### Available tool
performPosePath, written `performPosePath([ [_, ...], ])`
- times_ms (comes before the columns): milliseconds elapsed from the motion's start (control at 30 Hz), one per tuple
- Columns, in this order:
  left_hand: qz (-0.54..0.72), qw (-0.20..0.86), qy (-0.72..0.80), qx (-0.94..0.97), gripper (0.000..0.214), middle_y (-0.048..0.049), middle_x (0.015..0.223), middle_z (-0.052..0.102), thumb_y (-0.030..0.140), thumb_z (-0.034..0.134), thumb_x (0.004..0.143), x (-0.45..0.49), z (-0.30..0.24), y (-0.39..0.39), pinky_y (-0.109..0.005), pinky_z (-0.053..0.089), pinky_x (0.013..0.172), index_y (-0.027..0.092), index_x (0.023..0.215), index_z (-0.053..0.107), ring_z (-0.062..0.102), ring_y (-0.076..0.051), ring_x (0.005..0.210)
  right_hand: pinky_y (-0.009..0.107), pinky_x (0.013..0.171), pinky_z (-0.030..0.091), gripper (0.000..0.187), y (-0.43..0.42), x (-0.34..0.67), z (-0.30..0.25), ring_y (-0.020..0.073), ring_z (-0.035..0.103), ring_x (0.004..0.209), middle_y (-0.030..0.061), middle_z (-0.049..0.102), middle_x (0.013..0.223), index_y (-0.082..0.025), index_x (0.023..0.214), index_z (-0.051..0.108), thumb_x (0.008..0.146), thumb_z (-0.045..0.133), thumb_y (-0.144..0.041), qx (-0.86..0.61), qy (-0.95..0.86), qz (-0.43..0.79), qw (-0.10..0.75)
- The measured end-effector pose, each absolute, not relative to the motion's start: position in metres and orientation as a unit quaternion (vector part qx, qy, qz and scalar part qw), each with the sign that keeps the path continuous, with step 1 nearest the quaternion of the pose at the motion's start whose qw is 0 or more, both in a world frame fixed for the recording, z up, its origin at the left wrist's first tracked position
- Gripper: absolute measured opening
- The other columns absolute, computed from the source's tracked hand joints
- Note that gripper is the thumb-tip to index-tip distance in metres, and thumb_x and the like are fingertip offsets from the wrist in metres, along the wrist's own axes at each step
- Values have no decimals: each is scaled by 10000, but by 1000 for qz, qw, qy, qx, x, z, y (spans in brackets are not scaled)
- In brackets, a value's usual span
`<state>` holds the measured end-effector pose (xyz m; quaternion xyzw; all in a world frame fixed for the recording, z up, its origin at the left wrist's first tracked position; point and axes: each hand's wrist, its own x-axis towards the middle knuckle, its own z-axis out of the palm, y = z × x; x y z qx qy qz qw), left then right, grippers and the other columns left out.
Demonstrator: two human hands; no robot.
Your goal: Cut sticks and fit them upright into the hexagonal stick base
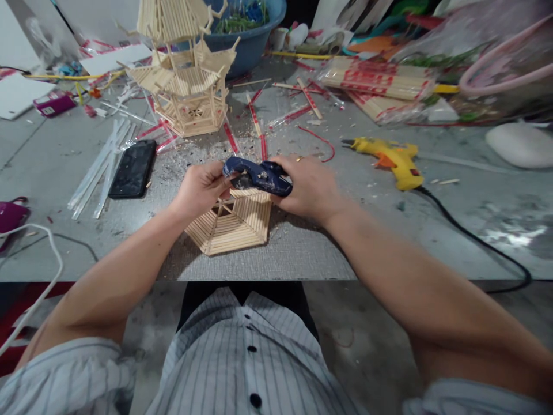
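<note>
At the near edge of the grey table (302, 253), right in front of the person, both hands are on a blue glue gun (259, 176). Left hand (201, 190) pinches its nose end w/ fingers closed; right hand (309, 187) is wrapped round the back end, ring on one finger. Gun lies across the top of a hexagonal stick roof (231, 225), which sits flat on the table btwn the wrists; can't tell if the nozzle touches the wood. Further back, centre-left, stands a stick pagoda (185, 86). A black phone (133, 169) lies just left of the left hand, clear glue sticks (101, 164) beside it. A yellow glue gun (391, 158) rests to the right, well apart, cord trailing off the edge.
</note>
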<state>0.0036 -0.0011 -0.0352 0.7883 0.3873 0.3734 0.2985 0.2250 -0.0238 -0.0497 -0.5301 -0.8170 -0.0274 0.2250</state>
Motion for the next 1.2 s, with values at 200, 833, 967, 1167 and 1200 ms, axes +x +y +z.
performPosePath([
  [200,375,299,391,786,278,21,481,531,342,540,838,4,-35,-2,-188,353,418,174,617,552,483,-66,438,447,742,436,490,-25,224,-50,329,613,890,118,681,1023,-213,1169,580,692,609,-320,-541,-811,-23,222],
  [833,382,345,374,772,215,21,527,567,231,554,821,6,-33,-5,-142,417,443,150,622,543,530,-45,453,365,657,423,459,-31,221,-48,305,635,838,116,696,946,-187,1123,629,697,583,-351,-577,-791,-6,204],
  [967,376,362,382,763,209,28,500,553,253,580,813,7,-31,-4,-137,391,418,149,634,554,514,-42,428,359,624,403,396,-33,220,-49,307,635,775,118,698,875,-195,1038,663,703,581,-390,-613,-769,-13,184],
  [1167,359,395,395,747,223,18,518,572,301,613,810,7,-25,-3,-149,401,436,139,658,584,511,-43,428,383,665,432,454,-25,223,-52,310,625,840,110,694,932,-205,1119,623,693,601,-362,-601,-768,-30,219],
  [1200,352,404,401,743,219,14,523,575,307,609,814,7,-24,-2,-152,397,435,137,676,597,507,-43,429,399,694,440,497,-23,225,-52,318,621,876,118,686,978,-197,1158,600,686,607,-350,-600,-767,-34,227],
])
